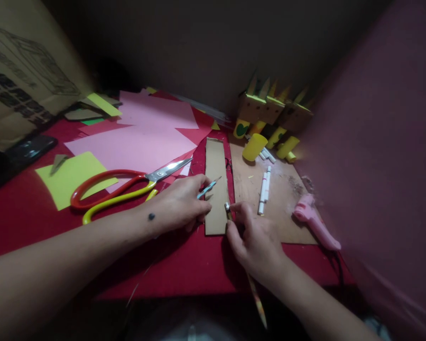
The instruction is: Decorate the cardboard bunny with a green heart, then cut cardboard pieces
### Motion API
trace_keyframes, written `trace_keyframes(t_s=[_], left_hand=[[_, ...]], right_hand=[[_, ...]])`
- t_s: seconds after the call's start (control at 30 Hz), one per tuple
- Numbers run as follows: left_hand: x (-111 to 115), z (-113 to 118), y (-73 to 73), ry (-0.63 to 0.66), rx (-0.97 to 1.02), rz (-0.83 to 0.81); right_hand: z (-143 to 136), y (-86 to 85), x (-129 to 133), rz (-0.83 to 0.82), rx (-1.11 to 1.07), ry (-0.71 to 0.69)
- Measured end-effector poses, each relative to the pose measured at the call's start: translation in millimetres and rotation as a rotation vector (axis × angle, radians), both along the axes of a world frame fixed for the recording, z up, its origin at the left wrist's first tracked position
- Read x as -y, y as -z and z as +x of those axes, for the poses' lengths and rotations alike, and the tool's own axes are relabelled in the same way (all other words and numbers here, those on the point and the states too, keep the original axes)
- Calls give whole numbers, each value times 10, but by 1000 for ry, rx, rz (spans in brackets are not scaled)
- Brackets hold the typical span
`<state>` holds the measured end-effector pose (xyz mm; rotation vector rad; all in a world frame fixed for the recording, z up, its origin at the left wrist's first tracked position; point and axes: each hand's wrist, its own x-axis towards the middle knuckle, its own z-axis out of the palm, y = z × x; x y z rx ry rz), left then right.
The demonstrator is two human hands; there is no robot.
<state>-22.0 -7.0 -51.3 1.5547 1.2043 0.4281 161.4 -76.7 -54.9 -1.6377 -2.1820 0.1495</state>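
Note:
My left hand point(186, 201) pinches a slim light blue pencil point(208, 187) between thumb and fingers; its thin end points right, over a narrow cardboard strip point(215, 215). The strip lies lengthwise away from me, with my left fingertips at its left edge. My right hand point(255, 237) closes on a patterned pencil point(257, 303) by the strip's right edge. Its silvery end shows at my fingertips, and its tapered end sticks out below the hand toward me. My palm hides its middle. Large scissors point(159, 174) with red and yellow handles lie partly open beside my left forearm.
Pink paper sheets point(156, 130) and a yellow sheet point(76, 175) cover the left. On a brown board point(284, 189) to the right are white sticks point(264, 189), a yellow tube point(254, 147) and several cardboard figures point(253, 106). A pink glue gun point(315, 222) rests at its edge.

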Motion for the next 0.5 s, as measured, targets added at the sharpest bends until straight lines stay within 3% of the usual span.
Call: trace_keyframes(t_s=[0.5], left_hand=[[65, 33, -104, -42, -53, -25]], right_hand=[[-62, 3, 13, 64, 82, -26]])
